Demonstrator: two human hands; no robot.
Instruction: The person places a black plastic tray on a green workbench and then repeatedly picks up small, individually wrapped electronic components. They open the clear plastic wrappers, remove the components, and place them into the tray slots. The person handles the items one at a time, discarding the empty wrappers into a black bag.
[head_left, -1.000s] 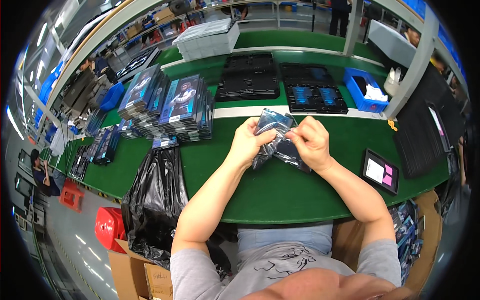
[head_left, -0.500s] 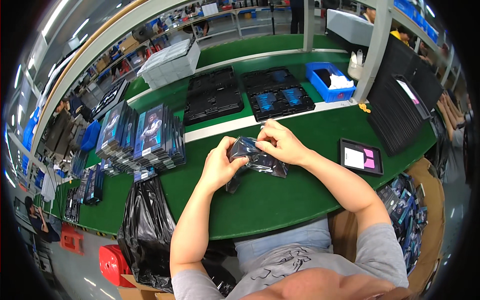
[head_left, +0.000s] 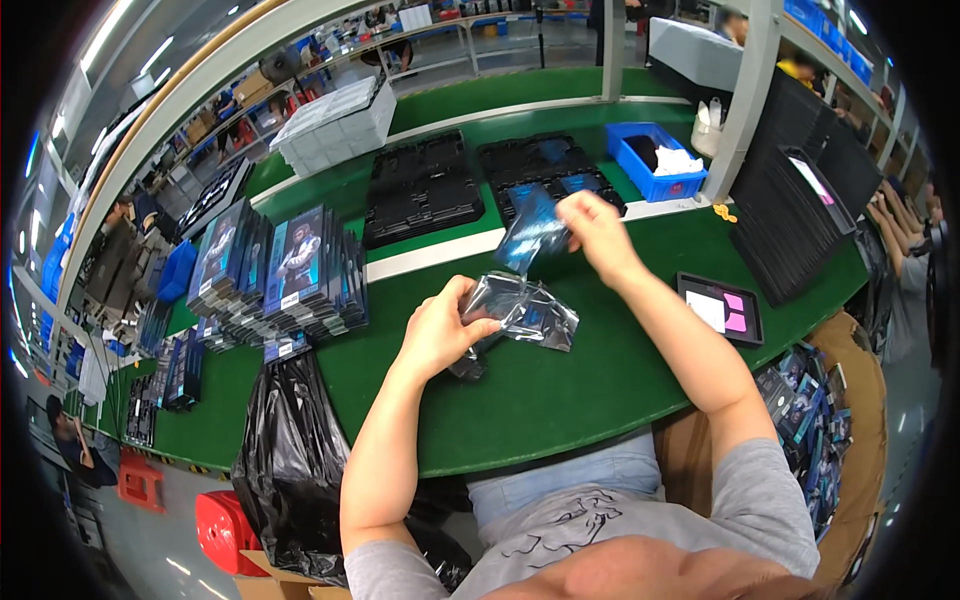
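Observation:
Over the green bench, my left hand (head_left: 440, 328) pinches a crumpled, shiny, see-through plastic bag (head_left: 548, 318) between thumb and fingers. Up and to the right, my right hand (head_left: 598, 232) grips the upper right edge of a glossy blue flat sheet-like piece (head_left: 533, 232), whose kind I cannot make out. The blue piece hangs tilted just above the bag; whether its lower corner is still inside cannot be told. Behind it, a black moulded tray (head_left: 600, 208) is partly covered from view, with similar blue pieces in it. A dark crumpled scrap lies beneath my left hand.
Stacks of printed boxes (head_left: 298, 262) stand at left, above a hanging black plastic bag (head_left: 292, 450). More black trays (head_left: 420, 190), a blue bin (head_left: 655, 185) and a metal post (head_left: 745, 130) line the back. At right are a small black tray (head_left: 748, 330) and a carton of packages (head_left: 815, 430).
My right hand has moved up and to the right, drawing the blue piece away from the bag. My left hand stays nearly in place, holding the bag.

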